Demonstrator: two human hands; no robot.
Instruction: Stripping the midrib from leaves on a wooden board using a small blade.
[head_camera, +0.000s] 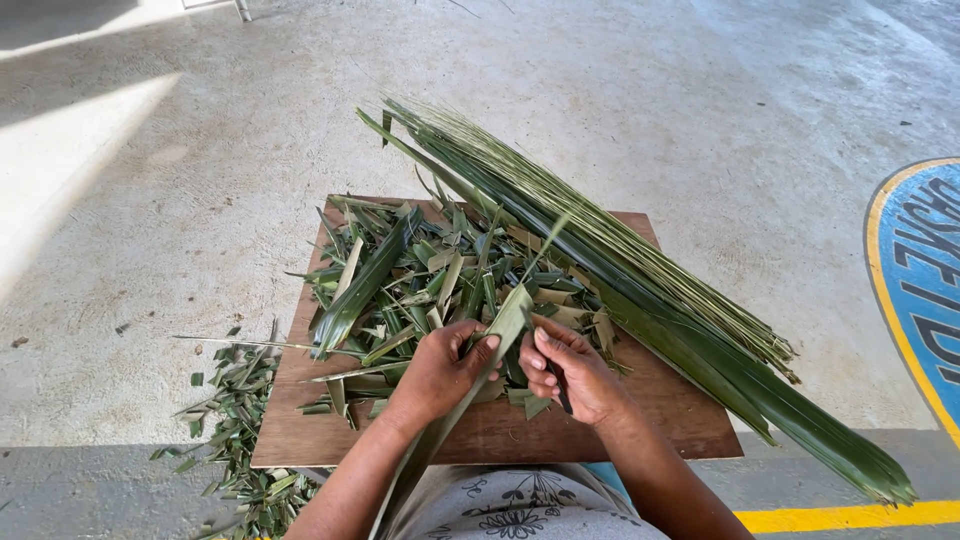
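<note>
- the left hand (440, 365) is closed around a long green palm leaflet (505, 322), thumb on top, holding it so that it runs from the lap up and away over the board.
- the right hand (575, 375) is closed too: its fingertips pinch the same leaflet just beside the left thumb, and a small dark blade (558, 385) is tucked in its grip, pointing down toward the board.
- a thin pale rib (545, 245) stands out from the upper end of the leaflet, so by my reading this piece is partway stripped, green still clinging to most of its length.
- under both hands lies a brown wooden board (680, 420), and on it a loose heap of cut green strips and scraps (420, 275) that covers much of its far and left part.
- more green trimmings (235, 410) lie off the board's left edge on the concrete floor (200, 180).
- across the board's right side, slanting from far left to near right, lies a bundle of bare pale ribs (610, 250), and touching it on the near side a sheaf of whole dark green leaflets (780, 400).
- judged from how these lie, a good share is done: many ribs are bare and the scrap heap is large; the sheaf of whole leaflets is what remains.
</note>
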